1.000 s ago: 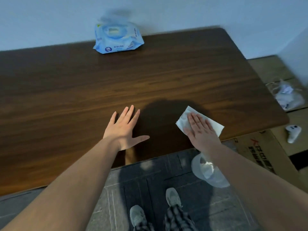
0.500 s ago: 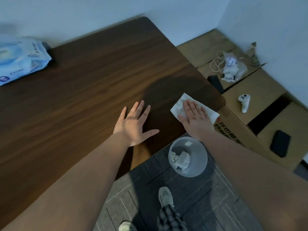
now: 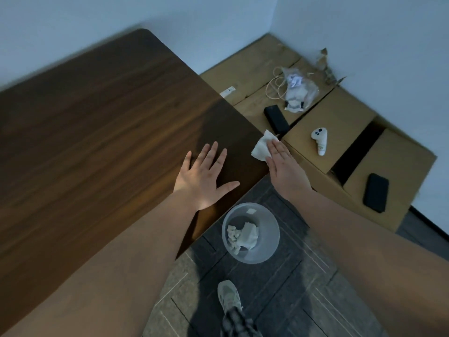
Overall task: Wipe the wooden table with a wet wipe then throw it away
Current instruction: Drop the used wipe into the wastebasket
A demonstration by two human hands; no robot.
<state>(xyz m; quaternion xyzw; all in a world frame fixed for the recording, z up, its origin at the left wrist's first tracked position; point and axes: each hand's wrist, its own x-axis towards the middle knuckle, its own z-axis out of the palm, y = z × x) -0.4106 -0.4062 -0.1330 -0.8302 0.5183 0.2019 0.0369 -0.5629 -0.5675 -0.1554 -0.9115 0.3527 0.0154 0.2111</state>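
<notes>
The dark wooden table [image 3: 102, 132] fills the left of the view. My left hand [image 3: 202, 177] lies flat on it near the front right corner, fingers spread, holding nothing. My right hand [image 3: 284, 166] presses flat on a white wet wipe [image 3: 262, 147] at the table's right edge; the wipe sticks out past my fingertips. A translucent round bin [image 3: 250, 233] stands on the floor below the corner, with crumpled white wipes inside.
Cardboard boxes [image 3: 340, 122] lie to the right of the table, carrying a white controller [image 3: 320, 141], two black devices [image 3: 376, 192] and a plastic bag with cable [image 3: 295, 90]. Dark tiled floor and my shoe [image 3: 228, 296] are below. Walls close in behind.
The view has swung to the right, so the wipes pack has left the frame. My right hand slid the wipe rightward to the table's right edge. My left hand stayed flat.
</notes>
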